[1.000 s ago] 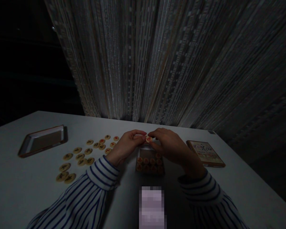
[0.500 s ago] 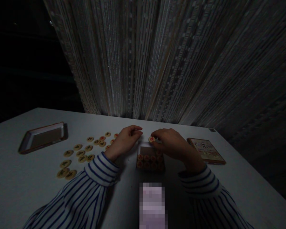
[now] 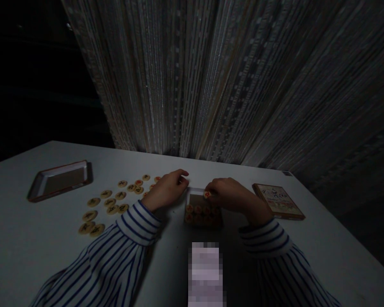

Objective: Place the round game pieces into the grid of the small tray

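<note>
In the head view, my right hand pinches a round wooden Chinese chess piece with a red character, at the far right part of a small open box. Rows of red-marked pieces fill the near part of that box. My left hand is beside the box's far left corner, fingers curved, thumb apart from them, holding nothing that I can see. Left of it, several loose pieces, mostly with dark characters and a few red, lie scattered on the white table. My left hand and sleeve may cover others.
An open tray-like lid lies at the far left. At the right rests a flat printed box or lid. A string curtain hangs behind the table's back edge. The light is dim, and a blurred patch covers the near middle.
My right hand has lowered the red-marked piece from above the far edge into the box's far right area. My left hand's fingers have drawn in slightly.
</note>
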### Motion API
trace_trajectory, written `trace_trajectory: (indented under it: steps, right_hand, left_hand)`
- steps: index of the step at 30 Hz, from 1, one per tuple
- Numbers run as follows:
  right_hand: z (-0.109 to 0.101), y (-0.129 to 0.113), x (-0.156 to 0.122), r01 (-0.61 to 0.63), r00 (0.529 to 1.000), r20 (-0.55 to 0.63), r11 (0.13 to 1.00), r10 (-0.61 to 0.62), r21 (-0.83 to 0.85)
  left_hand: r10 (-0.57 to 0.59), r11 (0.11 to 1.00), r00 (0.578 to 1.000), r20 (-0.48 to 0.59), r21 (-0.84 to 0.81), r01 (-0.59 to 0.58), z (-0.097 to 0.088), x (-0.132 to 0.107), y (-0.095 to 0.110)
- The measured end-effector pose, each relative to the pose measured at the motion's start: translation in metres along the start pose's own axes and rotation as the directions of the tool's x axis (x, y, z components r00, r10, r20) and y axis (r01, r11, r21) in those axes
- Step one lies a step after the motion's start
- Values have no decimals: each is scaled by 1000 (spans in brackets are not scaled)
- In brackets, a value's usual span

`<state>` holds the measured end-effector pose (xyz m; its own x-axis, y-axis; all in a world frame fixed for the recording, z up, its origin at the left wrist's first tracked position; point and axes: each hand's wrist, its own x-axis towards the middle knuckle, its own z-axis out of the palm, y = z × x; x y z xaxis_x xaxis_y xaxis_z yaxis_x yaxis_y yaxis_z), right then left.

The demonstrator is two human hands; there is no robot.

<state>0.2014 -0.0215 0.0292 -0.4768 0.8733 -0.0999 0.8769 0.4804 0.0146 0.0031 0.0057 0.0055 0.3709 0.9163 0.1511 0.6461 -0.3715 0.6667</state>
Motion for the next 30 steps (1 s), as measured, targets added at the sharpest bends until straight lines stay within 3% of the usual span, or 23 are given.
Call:
trace_trajectory:
  steps: [14,30]
  right_hand:
    - [10,0,5,-14,996,89,1000,15,-12]
    - [12,-1,7,-17,995,101,1000,16,2]
  left_hand:
    - [-40,985,997,61,171,29,-2,-3,5]
    - [-12,987,997,77,163,0,2,-2,-3]
